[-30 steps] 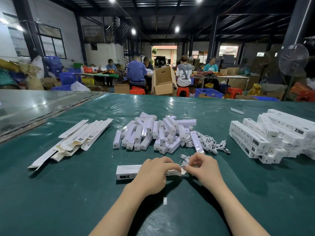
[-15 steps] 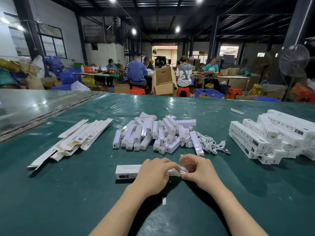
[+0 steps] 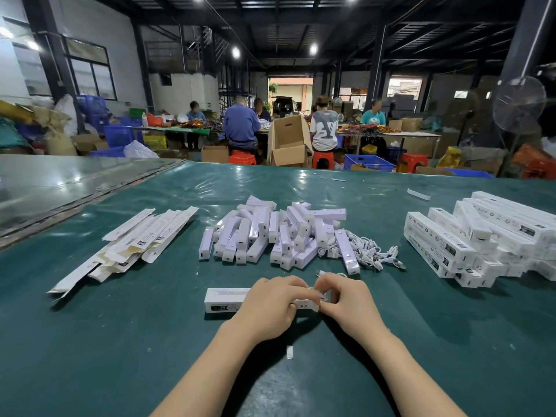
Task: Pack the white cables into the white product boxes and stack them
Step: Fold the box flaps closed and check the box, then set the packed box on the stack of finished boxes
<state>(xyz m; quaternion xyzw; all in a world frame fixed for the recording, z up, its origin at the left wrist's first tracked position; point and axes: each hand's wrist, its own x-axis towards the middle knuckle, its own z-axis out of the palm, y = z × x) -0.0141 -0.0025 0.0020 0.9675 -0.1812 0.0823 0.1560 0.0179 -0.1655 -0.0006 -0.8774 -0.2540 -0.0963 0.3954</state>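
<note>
Head view: two bare forearms reach forward over a dark green table (image 3: 114,350) in a big workshop.
Product box: one long white product box (image 3: 227,299) lies flat on the table close to the person, its long axis running left to right.
Left hand: the left hand (image 3: 267,307) lies over the middle of the box with its fingers curled round it, pinning it down.
Right hand: the right hand (image 3: 350,302) meets the box's right end, with its fingertips pinched at the small end flap. Whether they also hold cable is hidden.
Cable: a short bit of white cable (image 3: 321,272) with a plug peeks out just behind the right hand. I cannot tell if it runs into the box.
Key relation: the box's working end points right, so the right hand is nearer to it, while the left hand steadies the body of the box.
Step in hand: probably tucking the cable in or closing the end flap.
Loose cables: a tangle of loose cables (image 3: 371,252) lies farther out, slightly right of the hands.
Packed stack: packed boxes (image 3: 469,236) are heaped at the far right, well apart from the hands, on the right hand's side.
Flat boxes: unfolded flat boxes (image 3: 135,239) lie at the left.
Middle heap: short white oblong pieces (image 3: 264,233) lie piled beyond the hands. What they are is unclear.
Next move: likely a carry rightwards to the stack.
</note>
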